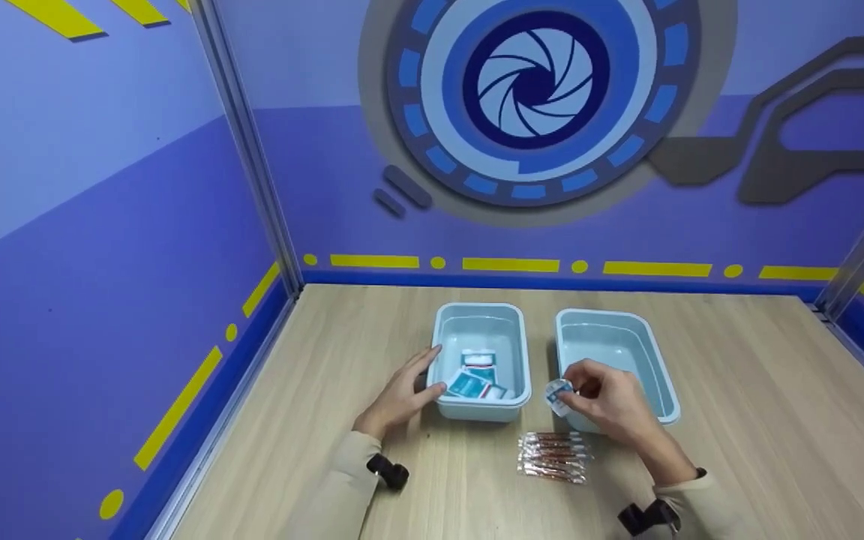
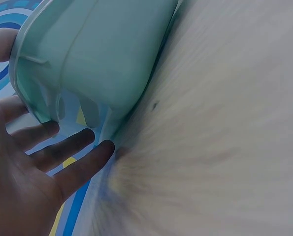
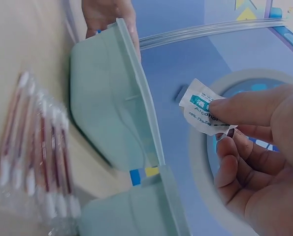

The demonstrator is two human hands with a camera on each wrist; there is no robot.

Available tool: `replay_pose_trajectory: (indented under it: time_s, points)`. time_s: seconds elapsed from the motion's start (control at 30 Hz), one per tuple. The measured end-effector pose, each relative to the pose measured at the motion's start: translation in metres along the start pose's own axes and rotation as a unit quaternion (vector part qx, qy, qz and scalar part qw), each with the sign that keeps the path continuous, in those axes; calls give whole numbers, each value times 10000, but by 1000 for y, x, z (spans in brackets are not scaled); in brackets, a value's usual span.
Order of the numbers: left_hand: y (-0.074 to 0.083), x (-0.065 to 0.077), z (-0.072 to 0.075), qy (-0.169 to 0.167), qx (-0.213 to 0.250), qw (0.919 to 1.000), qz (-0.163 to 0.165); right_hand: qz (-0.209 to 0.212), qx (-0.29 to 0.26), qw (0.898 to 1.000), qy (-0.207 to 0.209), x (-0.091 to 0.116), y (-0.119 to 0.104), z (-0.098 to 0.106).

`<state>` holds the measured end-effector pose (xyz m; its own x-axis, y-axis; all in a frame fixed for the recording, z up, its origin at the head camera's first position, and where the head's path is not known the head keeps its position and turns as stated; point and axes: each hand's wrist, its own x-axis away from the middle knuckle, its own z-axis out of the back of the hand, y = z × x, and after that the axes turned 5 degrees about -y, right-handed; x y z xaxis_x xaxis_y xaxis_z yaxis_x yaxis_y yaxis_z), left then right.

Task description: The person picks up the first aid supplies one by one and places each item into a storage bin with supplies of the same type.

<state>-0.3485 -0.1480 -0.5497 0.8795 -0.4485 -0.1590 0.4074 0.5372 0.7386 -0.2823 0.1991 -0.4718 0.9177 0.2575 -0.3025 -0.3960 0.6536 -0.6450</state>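
In the head view my right hand pinches a small round-edged packet over the near left corner of the right bin. The right wrist view shows the packet as a white alcohol pad packet with teal print, between thumb and fingers. My left hand rests against the left side of the left bin, its thumb and fingers at the rim and fairly straight. Several teal-and-white packets lie inside that bin.
A row of clear-wrapped swabs with brown-red shafts lies on the wooden table in front of the bins. Blue printed walls enclose the table at the back and sides.
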Motion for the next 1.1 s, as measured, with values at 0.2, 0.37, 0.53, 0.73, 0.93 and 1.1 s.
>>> replay_pose_trajectory:
  time_s: [0.2, 0.37, 0.53, 0.73, 0.93, 1.1]
  points:
    - [2, -2, 3, 39, -74, 10000, -3, 81, -65, 9999, 82, -10, -5, 1]
    - [1, 0, 3, 17, 7, 10000, -90, 68, -63, 9999, 73, -11, -7, -2]
    - [1, 0, 2, -22, 7, 10000, -62, 42, -132, 9999, 77, -11, -7, -5]
    - [2, -1, 2, -24, -42, 10000, -16, 47, -233, 9995, 184, -16, -10, -8]
    - [0, 0, 0, -20, -136, 9999, -32, -62, -251, 9996, 127, -18, -13, -13]
    - [-1, 1, -1, 15, -100, 9999, -57, -87, -369, 9992, 107, -21, -18, -16]
